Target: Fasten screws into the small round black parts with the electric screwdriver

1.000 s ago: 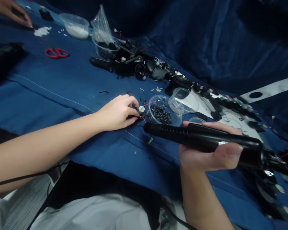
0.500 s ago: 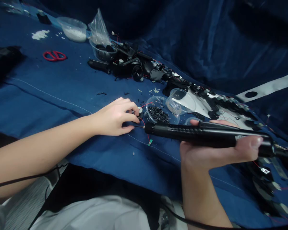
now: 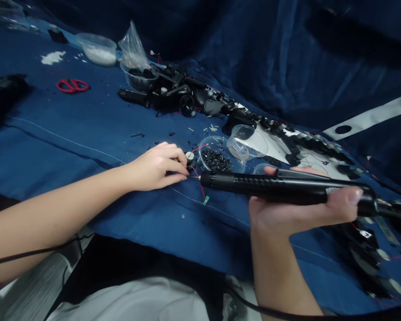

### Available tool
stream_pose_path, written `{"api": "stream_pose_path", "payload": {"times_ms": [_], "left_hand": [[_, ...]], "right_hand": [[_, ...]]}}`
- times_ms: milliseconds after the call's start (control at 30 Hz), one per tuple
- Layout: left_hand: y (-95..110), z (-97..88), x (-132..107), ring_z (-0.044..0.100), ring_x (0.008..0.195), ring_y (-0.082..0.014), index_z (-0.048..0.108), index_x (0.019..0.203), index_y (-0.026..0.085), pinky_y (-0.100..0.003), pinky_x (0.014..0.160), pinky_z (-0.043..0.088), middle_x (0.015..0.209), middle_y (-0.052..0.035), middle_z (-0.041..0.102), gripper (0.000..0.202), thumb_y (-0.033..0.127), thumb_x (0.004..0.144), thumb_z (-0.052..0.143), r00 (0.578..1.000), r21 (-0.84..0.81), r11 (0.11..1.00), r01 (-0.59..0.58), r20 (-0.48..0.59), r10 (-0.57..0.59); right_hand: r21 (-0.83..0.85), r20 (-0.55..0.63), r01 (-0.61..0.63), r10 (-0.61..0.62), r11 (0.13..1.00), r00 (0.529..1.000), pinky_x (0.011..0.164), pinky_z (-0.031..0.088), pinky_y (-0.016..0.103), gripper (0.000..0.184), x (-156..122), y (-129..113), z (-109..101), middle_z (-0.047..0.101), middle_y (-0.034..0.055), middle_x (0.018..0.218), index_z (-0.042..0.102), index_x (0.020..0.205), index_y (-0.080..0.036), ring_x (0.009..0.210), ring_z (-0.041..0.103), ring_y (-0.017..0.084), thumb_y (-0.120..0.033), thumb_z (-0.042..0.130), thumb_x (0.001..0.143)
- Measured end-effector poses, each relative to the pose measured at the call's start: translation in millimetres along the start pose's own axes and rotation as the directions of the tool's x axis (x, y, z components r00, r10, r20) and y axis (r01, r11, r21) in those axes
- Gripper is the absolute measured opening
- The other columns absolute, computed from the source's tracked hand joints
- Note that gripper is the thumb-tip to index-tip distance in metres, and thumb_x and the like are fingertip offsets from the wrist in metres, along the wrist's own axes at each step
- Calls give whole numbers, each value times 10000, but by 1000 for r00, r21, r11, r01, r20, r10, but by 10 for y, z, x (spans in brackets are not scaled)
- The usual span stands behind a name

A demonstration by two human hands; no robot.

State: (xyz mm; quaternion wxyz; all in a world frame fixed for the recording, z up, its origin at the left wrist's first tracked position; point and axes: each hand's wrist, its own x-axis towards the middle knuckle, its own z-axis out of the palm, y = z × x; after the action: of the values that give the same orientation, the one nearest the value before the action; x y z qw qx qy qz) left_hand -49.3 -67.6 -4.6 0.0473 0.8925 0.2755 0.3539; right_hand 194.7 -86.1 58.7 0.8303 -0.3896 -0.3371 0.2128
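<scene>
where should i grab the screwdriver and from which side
Probably best by its thick barrel, from the near right, as the right hand has it: the screwdriver lies roughly level, its thin bit points toward the left hand, and its cord leaves the right end.

Sm. pcs (image 3: 216,161) in tub (image 3: 223,146), circuit bd (image 3: 206,200) in front, scissors (image 3: 74,88) far L.

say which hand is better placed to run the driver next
Probably the right hand: it grips the driver, whose bit points toward the left hand beside the white disc.
</scene>
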Motion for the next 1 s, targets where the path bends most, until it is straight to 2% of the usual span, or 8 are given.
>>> {"api": "stream_pose_path", "payload": {"times_ms": [200, 400, 600, 767, 900, 1000], "left_hand": [[13, 13, 7, 681, 889, -173, 803, 979, 220, -326, 831, 467, 961, -37, 731, 82, 238, 946, 730, 998, -99, 994, 52, -23, -55], [54, 57, 18, 695, 908, -176, 789, 976, 207, -315, 831, 512, 965, -39, 735, 87, 232, 956, 708, 994, -133, 986, 104, -26, -108], [103, 117, 26, 703, 905, -169, 770, 997, 186, -306, 836, 561, 976, -57, 726, 83, 193, 959, 696, 981, -214, 971, 111, -134, -142], [146, 95, 43, 696, 929, -179, 758, 1023, 194, -328, 854, 573, 999, -64, 722, 90, 214, 949, 712, 974, -180, 978, 105, -180, -137], [130, -15, 55, 667, 1060, -234, 706, 1151, 183, -400, 953, 557, 1118, -94, 695, 283, 263, 885, 757, 974, -159, 978, 132, -162, -158], [70, -78, 41, 657, 1009, -235, 678, 1098, 162, -423, 939, 531, 1068, -91, 708, 211, 206, 892, 692, 983, -65, 993, 103, -149, -112]], "right_hand": [[24, 18, -9, 8, 1000, 1000, 356, 507, 312, 448, 38, 2, -38, 449, -21, 624, 552, 666, -217, 495, 631, 178, -586, 407, 875], [51, -4, -3, 3, 999, 1000, 368, 511, 301, 431, 20, 6, -18, 478, -27, 626, 566, 673, -216, 488, 633, 167, -585, 447, 861], [83, -32, 27, -24, 996, 999, 378, 518, 286, 489, 43, -5, -14, 454, -29, 586, 557, 661, -219, 484, 628, 163, -609, 387, 901], [150, 24, -43, 40, 988, 999, 405, 552, 277, 449, 105, -24, -18, 441, -31, 649, 538, 693, -228, 523, 614, 140, -608, 415, 899], [148, 38, -107, 103, 983, 994, 360, 520, 272, 446, 117, -52, -13, 446, -28, 648, 545, 716, -227, 527, 615, 149, -620, 427, 889], [146, 31, -120, 116, 982, 993, 340, 493, 266, 452, 112, -53, -14, 450, -30, 659, 532, 724, -228, 523, 617, 150, -633, 417, 887]]}}
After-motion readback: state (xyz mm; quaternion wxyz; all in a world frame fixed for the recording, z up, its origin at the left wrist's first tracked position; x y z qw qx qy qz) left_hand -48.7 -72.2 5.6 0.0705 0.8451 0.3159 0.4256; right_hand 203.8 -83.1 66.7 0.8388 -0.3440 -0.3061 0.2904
